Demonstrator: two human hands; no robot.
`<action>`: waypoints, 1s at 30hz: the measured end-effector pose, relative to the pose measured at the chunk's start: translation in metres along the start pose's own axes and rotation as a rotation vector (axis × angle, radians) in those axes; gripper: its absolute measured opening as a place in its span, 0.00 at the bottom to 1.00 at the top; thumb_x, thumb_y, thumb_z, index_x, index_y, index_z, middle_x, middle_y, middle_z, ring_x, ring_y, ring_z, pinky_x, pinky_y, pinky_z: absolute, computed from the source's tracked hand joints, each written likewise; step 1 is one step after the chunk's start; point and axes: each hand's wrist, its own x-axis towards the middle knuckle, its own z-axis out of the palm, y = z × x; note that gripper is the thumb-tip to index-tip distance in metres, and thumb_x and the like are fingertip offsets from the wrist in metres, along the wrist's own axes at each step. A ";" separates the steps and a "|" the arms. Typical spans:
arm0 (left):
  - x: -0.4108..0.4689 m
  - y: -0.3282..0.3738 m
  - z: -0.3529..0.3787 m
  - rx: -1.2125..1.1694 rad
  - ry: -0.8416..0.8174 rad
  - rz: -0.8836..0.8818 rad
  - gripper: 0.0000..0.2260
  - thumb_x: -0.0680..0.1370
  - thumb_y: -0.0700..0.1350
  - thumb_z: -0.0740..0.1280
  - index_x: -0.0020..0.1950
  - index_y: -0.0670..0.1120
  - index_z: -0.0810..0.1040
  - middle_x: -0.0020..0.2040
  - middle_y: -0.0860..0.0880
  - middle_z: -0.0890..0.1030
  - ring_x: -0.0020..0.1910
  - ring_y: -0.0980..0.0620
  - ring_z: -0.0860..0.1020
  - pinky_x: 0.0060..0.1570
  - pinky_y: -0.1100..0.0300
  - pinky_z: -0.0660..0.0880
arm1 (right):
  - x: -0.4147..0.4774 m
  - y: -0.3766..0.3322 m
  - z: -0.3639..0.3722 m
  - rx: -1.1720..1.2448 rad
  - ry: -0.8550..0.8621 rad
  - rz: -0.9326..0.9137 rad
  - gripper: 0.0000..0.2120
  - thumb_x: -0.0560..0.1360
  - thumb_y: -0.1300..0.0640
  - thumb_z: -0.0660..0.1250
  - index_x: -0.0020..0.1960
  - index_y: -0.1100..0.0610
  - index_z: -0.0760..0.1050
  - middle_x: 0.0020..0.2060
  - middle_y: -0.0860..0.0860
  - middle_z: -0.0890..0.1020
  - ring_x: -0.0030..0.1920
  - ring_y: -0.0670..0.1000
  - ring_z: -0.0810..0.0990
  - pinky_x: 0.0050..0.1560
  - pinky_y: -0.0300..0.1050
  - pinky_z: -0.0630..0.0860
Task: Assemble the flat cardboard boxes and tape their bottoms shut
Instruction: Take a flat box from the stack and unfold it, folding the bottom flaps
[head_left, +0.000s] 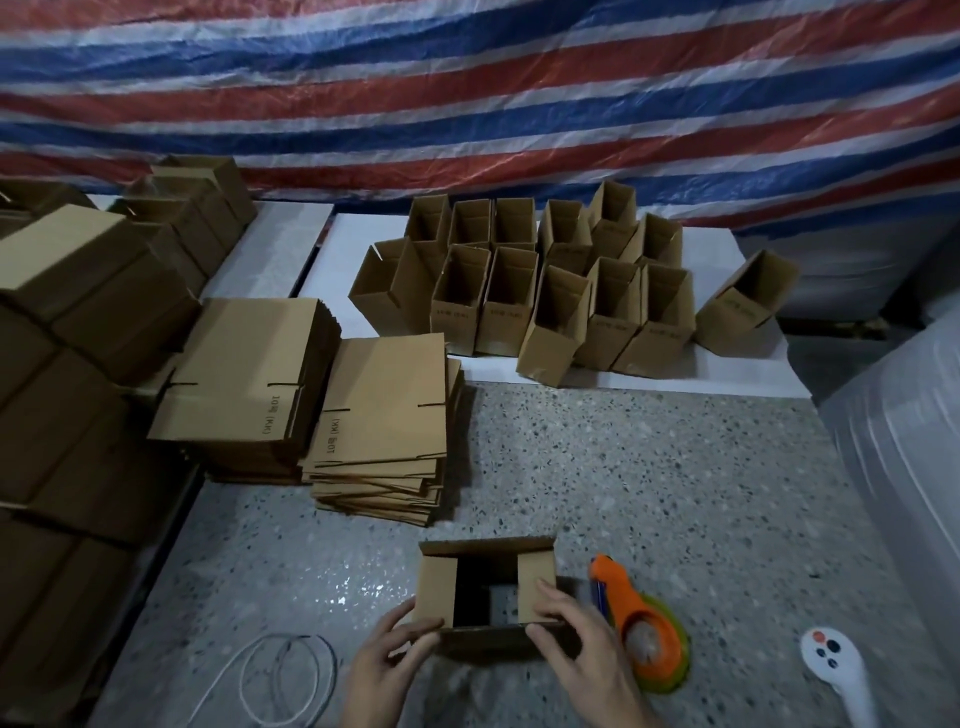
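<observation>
A small cardboard box (435, 587) stands on the speckled floor near the bottom centre, its upward end partly folded: two short flaps lie inward, the far and near flaps are up. My left hand (387, 660) grips its near left corner. My right hand (571, 639) grips the near right corner, fingers over the right flap. An orange tape dispenser (636, 618) lies on the floor just right of the box. Two stacks of flat boxes (384, 410) sit further back on the left. Several assembled boxes (561, 296) stand open on a white board behind.
Taller stacks of cardboard (67, 364) fill the left side. A loop of white cord (280, 670) lies at my lower left. A white controller (836, 670) lies at the lower right. White wrapped bundles (904, 441) stand on the right. A striped tarp (467, 78) hangs behind.
</observation>
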 end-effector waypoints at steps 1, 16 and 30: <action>0.001 -0.001 0.002 -0.006 0.019 -0.019 0.09 0.74 0.37 0.75 0.43 0.51 0.89 0.61 0.54 0.80 0.54 0.63 0.80 0.46 0.67 0.76 | 0.002 -0.001 0.001 0.025 0.002 0.035 0.13 0.74 0.36 0.69 0.56 0.39 0.80 0.62 0.28 0.76 0.63 0.34 0.74 0.63 0.28 0.68; 0.030 0.000 0.010 0.046 0.054 -0.056 0.46 0.72 0.51 0.78 0.80 0.64 0.51 0.67 0.50 0.70 0.55 0.52 0.78 0.48 0.56 0.79 | 0.021 -0.030 0.004 -0.136 0.124 0.150 0.56 0.72 0.54 0.77 0.78 0.34 0.36 0.76 0.48 0.57 0.70 0.53 0.73 0.64 0.50 0.76; 0.035 0.009 -0.008 0.647 0.023 0.333 0.32 0.73 0.66 0.69 0.75 0.64 0.64 0.80 0.64 0.52 0.73 0.53 0.69 0.58 0.53 0.77 | 0.027 -0.028 0.000 -0.271 -0.084 0.035 0.38 0.76 0.53 0.70 0.75 0.28 0.54 0.77 0.42 0.58 0.76 0.49 0.63 0.73 0.42 0.62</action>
